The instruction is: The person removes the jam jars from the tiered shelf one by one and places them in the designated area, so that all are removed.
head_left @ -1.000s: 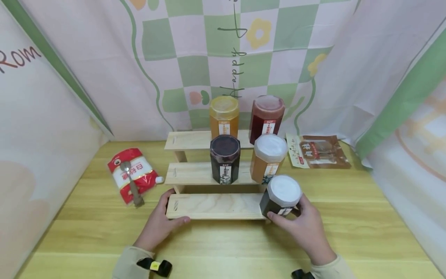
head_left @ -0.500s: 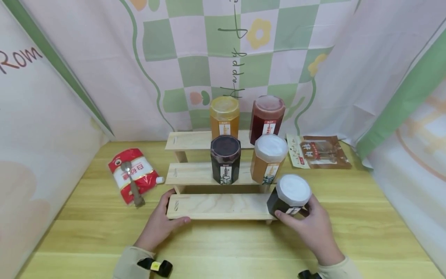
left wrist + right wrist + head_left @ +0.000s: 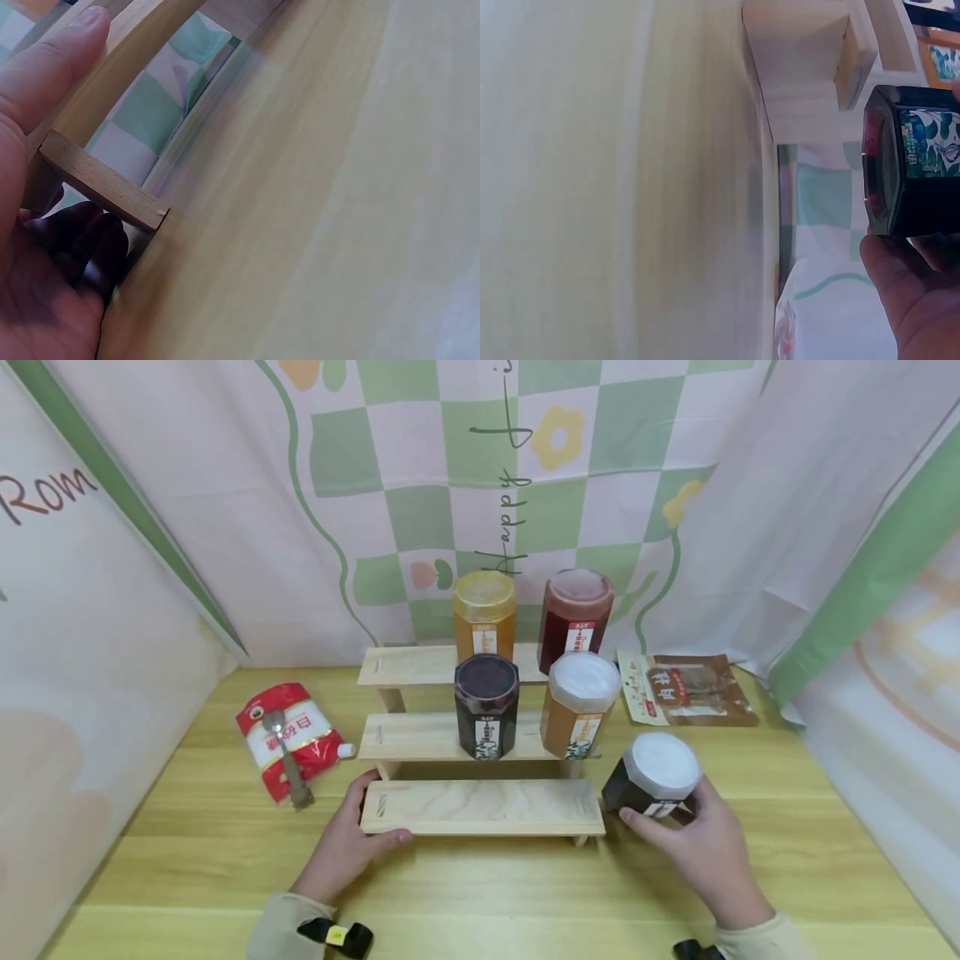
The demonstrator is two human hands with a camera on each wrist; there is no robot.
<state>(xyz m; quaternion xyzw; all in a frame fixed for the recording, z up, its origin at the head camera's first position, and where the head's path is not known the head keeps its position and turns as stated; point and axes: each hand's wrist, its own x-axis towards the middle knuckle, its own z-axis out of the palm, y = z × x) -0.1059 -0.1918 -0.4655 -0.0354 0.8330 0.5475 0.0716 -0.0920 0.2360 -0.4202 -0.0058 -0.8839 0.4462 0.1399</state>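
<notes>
My right hand (image 3: 701,847) grips a dark octagonal jar (image 3: 651,777) with a white lid, just right of the lowest step's end. In the right wrist view the jar (image 3: 915,161) is held above the table, its patterned label showing. With my left hand (image 3: 348,835) I hold the left end of a three-step wooden shelf (image 3: 480,806), thumb on the front edge of the lowest step. The fingers (image 3: 97,247) reach behind the shelf's leg in the left wrist view. A dark jar (image 3: 486,706) and an orange-brown jar (image 3: 581,706) stand on the middle step.
On the top step stand a yellow jar (image 3: 484,614) and a dark red jar (image 3: 576,618). A red and white pouch (image 3: 311,718) with a spoon (image 3: 288,760) on it lies left. A brown packet (image 3: 690,689) lies at the back right, before the curtain (image 3: 420,510).
My right hand has carried the dark white-lidded jar to the right, off the right end of the lowest step. My left hand has kept its place on the shelf.
</notes>
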